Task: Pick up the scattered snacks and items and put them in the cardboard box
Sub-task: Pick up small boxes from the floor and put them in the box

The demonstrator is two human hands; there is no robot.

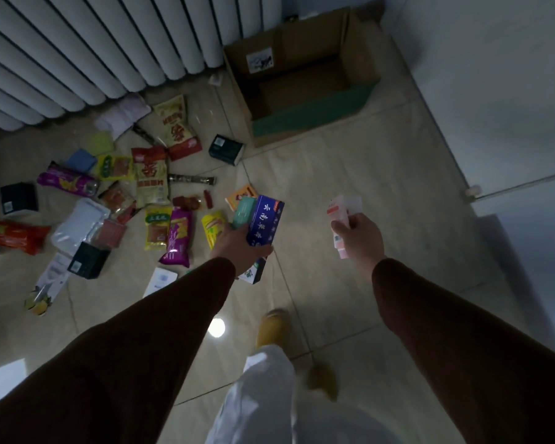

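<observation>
We see the left grip (237,241) closed around a blue box (265,221) and a teal one (243,210), the right grip (358,233) pinching what seem pink-white packets (342,213). The open cardboard box (302,75) stands ahead on the floor (382,187); snacks (148,174) lie scattered left.

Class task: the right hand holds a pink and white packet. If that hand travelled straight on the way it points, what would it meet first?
Probably the cardboard box: the right hand points up-frame toward its open near side, with only bare floor between, though depth is uncertain.
</observation>
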